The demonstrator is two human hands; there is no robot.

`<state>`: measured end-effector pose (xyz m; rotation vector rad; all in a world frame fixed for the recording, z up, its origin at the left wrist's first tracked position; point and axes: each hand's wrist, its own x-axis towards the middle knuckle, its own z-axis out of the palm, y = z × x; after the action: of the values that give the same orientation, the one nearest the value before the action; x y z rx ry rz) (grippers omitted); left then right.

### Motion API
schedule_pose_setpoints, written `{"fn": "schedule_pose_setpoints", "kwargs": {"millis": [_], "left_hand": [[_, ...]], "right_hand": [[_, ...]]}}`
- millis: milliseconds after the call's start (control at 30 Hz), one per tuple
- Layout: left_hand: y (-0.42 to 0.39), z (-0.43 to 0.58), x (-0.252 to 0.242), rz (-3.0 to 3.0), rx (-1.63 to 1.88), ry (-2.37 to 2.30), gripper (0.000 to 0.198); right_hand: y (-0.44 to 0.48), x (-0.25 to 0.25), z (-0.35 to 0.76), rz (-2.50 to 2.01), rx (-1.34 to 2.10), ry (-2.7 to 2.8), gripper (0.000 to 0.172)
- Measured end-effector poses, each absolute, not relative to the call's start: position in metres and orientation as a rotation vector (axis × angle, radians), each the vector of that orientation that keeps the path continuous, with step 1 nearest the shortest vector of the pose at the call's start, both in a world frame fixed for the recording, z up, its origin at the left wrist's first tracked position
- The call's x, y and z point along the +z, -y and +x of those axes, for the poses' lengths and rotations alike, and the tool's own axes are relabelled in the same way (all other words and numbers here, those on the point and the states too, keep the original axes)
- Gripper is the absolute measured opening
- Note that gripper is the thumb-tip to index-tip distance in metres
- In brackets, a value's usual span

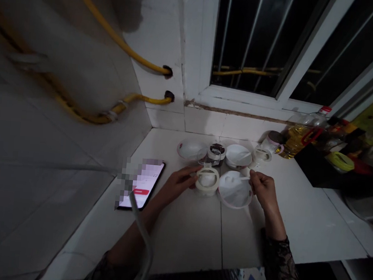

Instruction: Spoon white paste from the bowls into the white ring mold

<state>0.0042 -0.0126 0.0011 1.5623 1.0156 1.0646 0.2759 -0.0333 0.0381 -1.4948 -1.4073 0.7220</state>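
Observation:
A small clear jar with a cream rim (206, 190) and white contents stands on the counter. My left hand (181, 183) grips its left side, thumb and fingers at the rim. In my right hand (263, 188) is the handle of a white spoon (243, 178), pinched between thumb and fingers. The spoon reaches over a white bowl (235, 198), its head above the bowl's far left part. Whether the spoon carries anything is too dim to tell. Behind these are a jar with dark red contents (217, 149) and a second white bowl (238, 149) with a spoon in it.
A pale bowl (187, 149) sits at the back left. At the right back are a lidded jar (273, 142), an oil bottle (296, 138) and several condiment containers. A lit phone (146, 184) lies left, with a grey rod-like holder (141, 227) crossing before my left forearm.

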Motion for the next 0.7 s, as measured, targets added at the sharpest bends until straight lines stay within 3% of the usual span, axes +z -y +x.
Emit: {"fn": "schedule_pose_setpoints", "kwargs": {"millis": [133,267,367,567,700], "left_hand": [[0.012,0.004,0.000,1.579,1.074,-1.020,0.044],[0.013,0.004,0.001,1.594,1.060,-1.017,0.043],[0.013,0.004,0.001,1.584,1.071,-1.012,0.043],[0.012,0.003,0.002,1.619,1.058,-1.015,0.042],[0.012,0.003,0.003,1.617,1.066,-1.027,0.042]], "right_hand": [[0.041,0.043,0.248,-1.406,0.331,1.515,0.048],[0.047,0.046,0.228,-1.087,-0.176,1.992,0.031],[0.048,0.047,0.228,-0.926,-0.358,2.105,0.024],[0.041,0.051,0.258,-1.200,-0.134,1.823,0.033],[0.039,0.061,0.292,-1.468,0.111,1.940,0.043]]}}
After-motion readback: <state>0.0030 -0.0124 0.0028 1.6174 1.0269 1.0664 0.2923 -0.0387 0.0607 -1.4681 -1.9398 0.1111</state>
